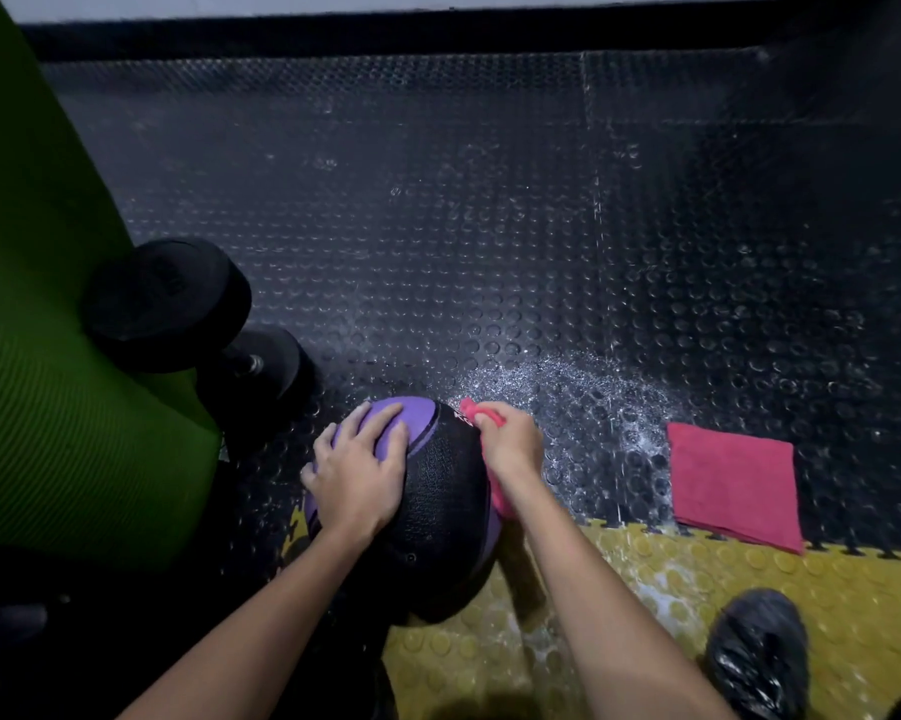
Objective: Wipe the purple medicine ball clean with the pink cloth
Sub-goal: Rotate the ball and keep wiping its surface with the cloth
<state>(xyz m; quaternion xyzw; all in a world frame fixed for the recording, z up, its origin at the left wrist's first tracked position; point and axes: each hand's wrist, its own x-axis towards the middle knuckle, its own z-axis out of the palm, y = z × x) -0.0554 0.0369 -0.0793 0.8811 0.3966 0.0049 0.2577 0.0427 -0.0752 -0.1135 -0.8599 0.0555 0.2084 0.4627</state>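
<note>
On floor [438, 226], at seam of black studded and yellow tiles: purple medicine ball [438, 501]. Flat on its upper left: left hand [360, 475], fingers [380, 420] spread and straight. Against its right side: right hand [510, 439], fingers clamped round bunched pink cloth [496, 493], cloth touching ball. Well apart to right: folded towel [734, 485]. To left: black dumbbell [178, 309] beside green mat [48, 356]. Between ball and towel: wet spatter [567, 387]

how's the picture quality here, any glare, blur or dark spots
Head view: dim overall; light glints off the studded black floor beside the purple medicine ball; the lower-left corner is nearly black; the shoe is smeared by blur; the left hand and the right hand gripping the pink cloth look fairly sharp.
</note>
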